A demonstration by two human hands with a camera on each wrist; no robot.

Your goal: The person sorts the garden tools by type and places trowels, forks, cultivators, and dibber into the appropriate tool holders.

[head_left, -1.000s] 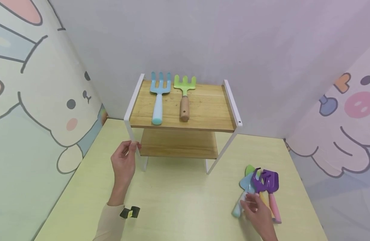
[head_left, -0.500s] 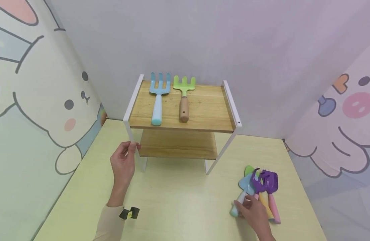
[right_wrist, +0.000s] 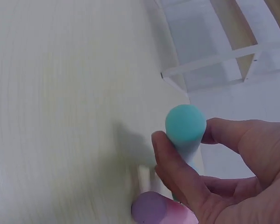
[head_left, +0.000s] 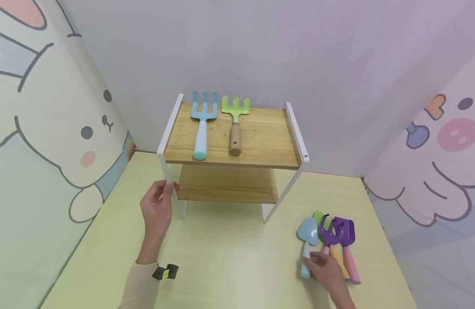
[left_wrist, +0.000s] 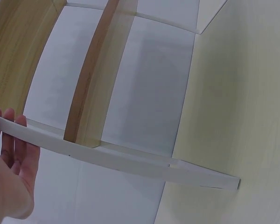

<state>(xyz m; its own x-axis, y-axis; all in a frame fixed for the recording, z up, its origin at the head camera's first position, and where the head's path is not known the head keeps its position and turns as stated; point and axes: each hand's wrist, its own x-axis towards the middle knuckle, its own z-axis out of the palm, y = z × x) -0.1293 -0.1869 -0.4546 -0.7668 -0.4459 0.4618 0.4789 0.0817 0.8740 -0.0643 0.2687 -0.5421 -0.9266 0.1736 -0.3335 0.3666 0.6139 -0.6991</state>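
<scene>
In the head view my right hand point(head_left: 327, 272) pinches the pale handle of a light-blue trowel point(head_left: 308, 231). Its teal handle end point(right_wrist: 184, 122) shows between thumb and fingers in the right wrist view. Beside it lie a purple hand fork point(head_left: 329, 235), a purple shovel point(head_left: 346, 231) with a pink handle, and a partly covered green tool point(head_left: 318, 216). A yellow handle point(head_left: 338, 259) is half hidden by my hand. On the left, my left hand point(head_left: 157, 208) holds the white front post point(left_wrist: 107, 158) of a two-tier wooden shelf point(head_left: 268, 137).
A blue hand fork point(head_left: 201, 137) and a green hand fork point(head_left: 235, 137) with a wooden handle lie side by side on the upper board. The lower board point(head_left: 226, 184) sits beneath. Curtains with cartoon animals stand around the yellowish table point(head_left: 222, 262).
My right hand has taken hold of the blue trowel. The trowel has shifted left and swung more upright in view, away from the purple fork. My left hand stays on the post.
</scene>
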